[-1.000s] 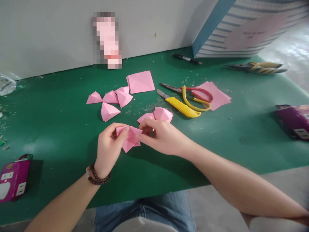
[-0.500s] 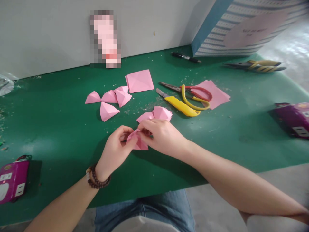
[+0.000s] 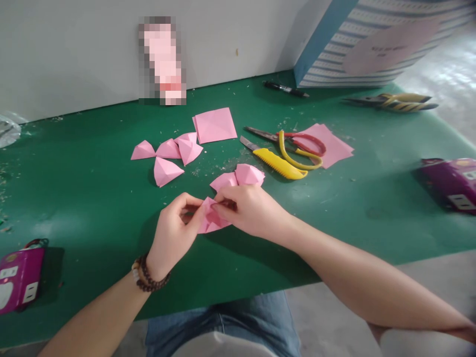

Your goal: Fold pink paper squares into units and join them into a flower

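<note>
Green tabletop (image 3: 92, 198), pale wall (image 3: 92, 59), pink paper (image 3: 211, 222)

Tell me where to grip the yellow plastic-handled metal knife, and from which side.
Probably by the knife's ribbed yellow handle, from the near side: the handle end lies nearer the person, the metal blade points leftward and away, and red-and-yellow-handled scissors crowd the far side.

Green tabletop (image 3: 100, 198) (flecked with scraps (image 3: 6, 229)), folded pink pieces (image 3: 168, 171), yellow knife (image 3: 279, 164), pen (image 3: 285, 89), pliers (image 3: 390, 101)
</note>
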`<action>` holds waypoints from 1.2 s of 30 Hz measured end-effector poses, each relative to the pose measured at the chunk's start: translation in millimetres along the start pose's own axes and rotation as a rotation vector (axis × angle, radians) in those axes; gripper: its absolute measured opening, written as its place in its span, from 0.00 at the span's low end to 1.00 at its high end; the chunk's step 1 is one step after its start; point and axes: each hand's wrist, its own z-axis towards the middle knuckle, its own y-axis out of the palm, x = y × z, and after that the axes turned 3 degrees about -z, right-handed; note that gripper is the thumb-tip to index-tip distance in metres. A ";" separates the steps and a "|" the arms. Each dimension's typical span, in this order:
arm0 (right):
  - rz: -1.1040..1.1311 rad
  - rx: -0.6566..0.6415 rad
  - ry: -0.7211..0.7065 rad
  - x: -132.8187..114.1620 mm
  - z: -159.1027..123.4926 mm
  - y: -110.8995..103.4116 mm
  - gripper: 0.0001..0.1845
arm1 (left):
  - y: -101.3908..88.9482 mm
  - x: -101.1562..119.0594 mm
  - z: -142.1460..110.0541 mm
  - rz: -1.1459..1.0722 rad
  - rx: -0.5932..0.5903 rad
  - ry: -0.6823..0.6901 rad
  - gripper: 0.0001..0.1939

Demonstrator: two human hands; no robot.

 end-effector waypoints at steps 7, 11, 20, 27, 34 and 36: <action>-0.043 -0.079 -0.052 -2.2 -2.1 -0.7 0.06 | -1.3 2.3 -0.7 0.183 -0.056 0.155 0.06; -0.035 -0.101 -0.055 -2.6 -1.8 -2.1 0.07 | -0.8 3.6 -2.3 0.225 -0.040 0.152 0.07; -0.017 -0.103 -0.076 -2.2 -2.5 -2.3 0.07 | -3.9 0.1 2.3 0.112 -0.188 -0.050 0.04; -0.044 -0.084 -0.151 -4.2 -3.1 2.3 0.08 | -1.2 1.9 0.9 0.243 -0.136 -0.065 0.08; 0.196 -0.046 0.031 -6.4 -3.8 -4.6 0.06 | -3.7 0.9 1.4 0.254 0.025 0.031 0.06; 0.198 -0.041 0.054 -6.0 -3.4 -3.6 0.03 | -2.7 1.2 0.9 0.259 0.006 0.034 0.06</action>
